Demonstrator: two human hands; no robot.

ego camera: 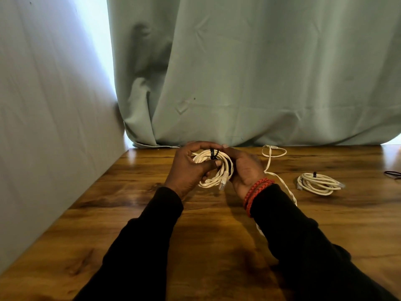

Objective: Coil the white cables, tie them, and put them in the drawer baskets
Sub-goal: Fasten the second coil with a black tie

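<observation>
1. Tying is judged to be the step in hand: a coiled white Ethernet cable is held above the table by both hands, with a black tie wrapped round the far side of its loops.
2. The coil is gripped by the left hand, fingers curled round its left side and thumb laid across the loops; the right hand is curled round the right side, fingertips near the tie.
3. The tie is likely to be cinched next, and the bundle then carried to the drawer baskets, which are not in view.
4. A second white coil, already tied, lies well apart to the right; a loose white cable trails beyond the right wrist.
5. The wooden table is backed by a pale green curtain and a white wall.
</observation>
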